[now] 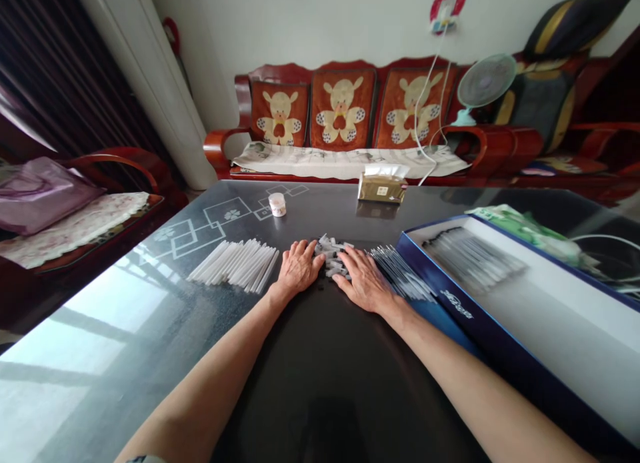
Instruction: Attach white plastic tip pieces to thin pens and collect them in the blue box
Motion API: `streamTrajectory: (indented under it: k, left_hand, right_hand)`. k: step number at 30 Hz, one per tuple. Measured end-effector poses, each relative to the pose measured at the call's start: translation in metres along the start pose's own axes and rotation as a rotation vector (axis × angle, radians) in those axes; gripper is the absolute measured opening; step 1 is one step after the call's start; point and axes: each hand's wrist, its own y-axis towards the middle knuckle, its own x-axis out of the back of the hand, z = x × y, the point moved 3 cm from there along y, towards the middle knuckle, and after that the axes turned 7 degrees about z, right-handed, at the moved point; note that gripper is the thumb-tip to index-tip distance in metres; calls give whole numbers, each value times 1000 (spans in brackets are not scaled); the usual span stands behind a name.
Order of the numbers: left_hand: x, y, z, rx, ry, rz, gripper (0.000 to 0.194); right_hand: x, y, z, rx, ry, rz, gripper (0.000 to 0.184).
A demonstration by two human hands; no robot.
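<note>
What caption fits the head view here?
Both hands rest around a pile of small pieces, between white tubes and thin rods on a dark table.

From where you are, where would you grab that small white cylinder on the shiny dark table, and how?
I'd come from above with the left hand and pinch the curved sides of the small white cylinder. It stands upright, short and round, with nothing touching its sides.
</note>
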Motion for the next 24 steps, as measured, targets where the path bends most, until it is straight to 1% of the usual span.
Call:
streamTrajectory:
  k: [4,9,15,20,22,24]
  left_hand:
    - [-3,1,5,-12,-37,-2,52]
    - [-6,1,10,3,-99,-5,53]
    - [-4,1,8,-8,-106,-18,50]
    - [-3,1,7,11,-127,-16,49]
    - [-2,1,7,15,-132,-24,49]
    - [-2,1,7,21,-138,-32,48]
  right_hand:
    - [1,2,5,9,19,24,55]
    - [-1,10,15,18,59,23,56]
    - [-2,18,19,33,91,28,56]
    - [-4,22,22,47,95,27,57]
    - [-4,23,24,47,90,15,56]
    - [-3,24,25,43,88,-25,54]
